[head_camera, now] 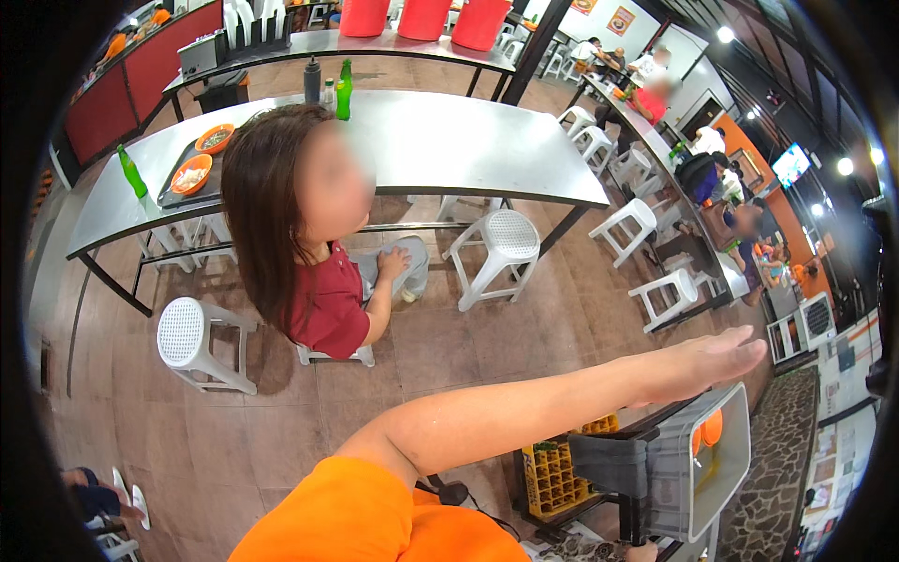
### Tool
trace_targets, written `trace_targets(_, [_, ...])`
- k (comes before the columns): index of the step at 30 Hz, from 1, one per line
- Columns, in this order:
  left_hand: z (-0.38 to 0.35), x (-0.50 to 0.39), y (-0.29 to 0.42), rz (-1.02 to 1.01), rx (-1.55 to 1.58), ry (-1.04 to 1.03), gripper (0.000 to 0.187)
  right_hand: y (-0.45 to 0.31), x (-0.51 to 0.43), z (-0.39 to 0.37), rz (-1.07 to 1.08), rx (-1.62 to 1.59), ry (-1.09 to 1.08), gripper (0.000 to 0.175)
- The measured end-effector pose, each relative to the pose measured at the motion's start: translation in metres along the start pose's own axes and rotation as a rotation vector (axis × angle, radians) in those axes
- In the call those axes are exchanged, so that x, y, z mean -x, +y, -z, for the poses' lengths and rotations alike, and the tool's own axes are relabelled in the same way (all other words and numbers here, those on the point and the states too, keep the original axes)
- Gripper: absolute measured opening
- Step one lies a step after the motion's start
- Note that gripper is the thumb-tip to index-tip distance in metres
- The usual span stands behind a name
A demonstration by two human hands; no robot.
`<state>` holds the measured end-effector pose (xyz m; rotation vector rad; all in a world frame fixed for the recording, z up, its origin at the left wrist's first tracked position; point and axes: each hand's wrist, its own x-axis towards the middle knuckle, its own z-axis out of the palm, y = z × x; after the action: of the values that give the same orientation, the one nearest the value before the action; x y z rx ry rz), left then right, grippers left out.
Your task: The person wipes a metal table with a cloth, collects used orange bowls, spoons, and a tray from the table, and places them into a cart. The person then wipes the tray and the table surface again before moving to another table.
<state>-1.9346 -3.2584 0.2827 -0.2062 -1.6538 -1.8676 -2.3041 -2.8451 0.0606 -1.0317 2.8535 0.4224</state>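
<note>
My left arm stretches across to the right in an orange sleeve. My left hand [723, 358] is held out above a grey plastic bin [667, 485], holding nothing, its fingers extended. Orange bowls [711, 427] lie in the bin, which rests on a dark-framed cart [628, 516]. At the bottom edge my right hand [642, 552], partly cut off, grips the cart's frame, beside a patterned cloth [576, 548]. A yellow bottle crate [555, 481] stands on the cart's lower part. Left of my arm, a seated person in a red shirt [330, 302] is at a metal-topped table [463, 140].
On that table stand a tray [168, 198] with two orange bowls [191, 174], green bottles [344, 91] and a dark squeeze bottle [312, 81]. White plastic stools [184, 334] stand on the tiled floor. Other people sit along a long table [653, 140] at the right.
</note>
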Motion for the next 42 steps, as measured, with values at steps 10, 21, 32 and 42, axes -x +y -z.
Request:
trace_targets(10, [-0.003, -0.006, -0.067, 0.037, -0.040, 0.166, 0.109, 0.013, -0.007, -0.027, -0.149, -0.089, 0.077, 0.051])
trace_targets(21, [-0.008, 0.019, -0.104, -0.247, -0.138, 0.966, 0.083, 0.002, 0.000, -0.014, -0.170, -0.098, 0.049, 0.049])
trace_targets(32, [-0.065, -0.149, -0.008, -0.342, -0.634, -0.077, 0.079, 0.005, -0.004, -0.011, -0.242, -0.076, -0.059, 0.044])
trace_targets(42, [-0.118, -0.193, 0.011, -0.269, -0.498, -0.026, 0.103, 0.033, -0.018, -0.045, -0.141, -0.122, 0.101, 0.049])
